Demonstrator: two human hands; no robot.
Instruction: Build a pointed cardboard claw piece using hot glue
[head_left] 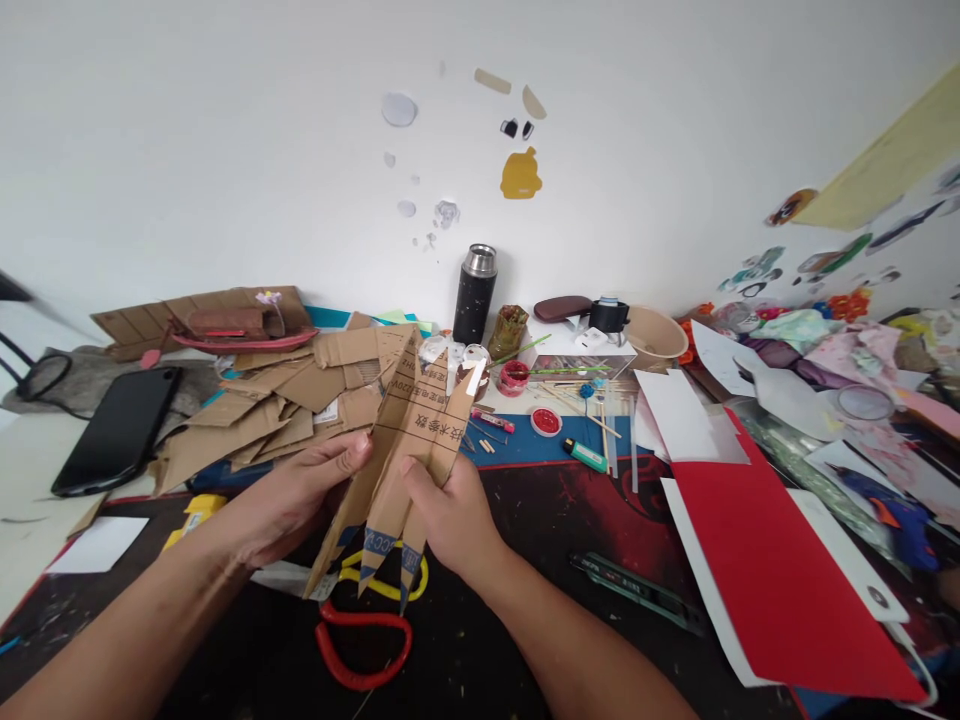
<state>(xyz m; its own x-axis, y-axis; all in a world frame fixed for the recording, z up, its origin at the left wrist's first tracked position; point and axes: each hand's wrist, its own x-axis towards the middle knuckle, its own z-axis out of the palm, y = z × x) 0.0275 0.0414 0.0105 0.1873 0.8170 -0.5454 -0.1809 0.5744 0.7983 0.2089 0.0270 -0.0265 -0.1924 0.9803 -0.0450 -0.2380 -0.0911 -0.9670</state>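
Note:
Pointed strips of printed brown cardboard [409,420] are held up between both hands, their lower tips marked in blue. My left hand [315,480] grips the left edge of the cardboard, thumb in front and fingers behind. My right hand [454,510] pinches the right part, its thumb pressed on the front face. Just below the cardboard tips lie scissors with red and yellow handles [365,655] on the dark mat. A heap of cut cardboard pieces [277,405] sits behind my left hand.
A black thermos [475,295] stands by the wall. A black phone [116,430] and yellow tool [199,515] lie left. Right are a green cutter [637,590], a glue stick [586,456], red sheet [795,570] and glue gun [892,515]. A model boat [240,340] sits back left.

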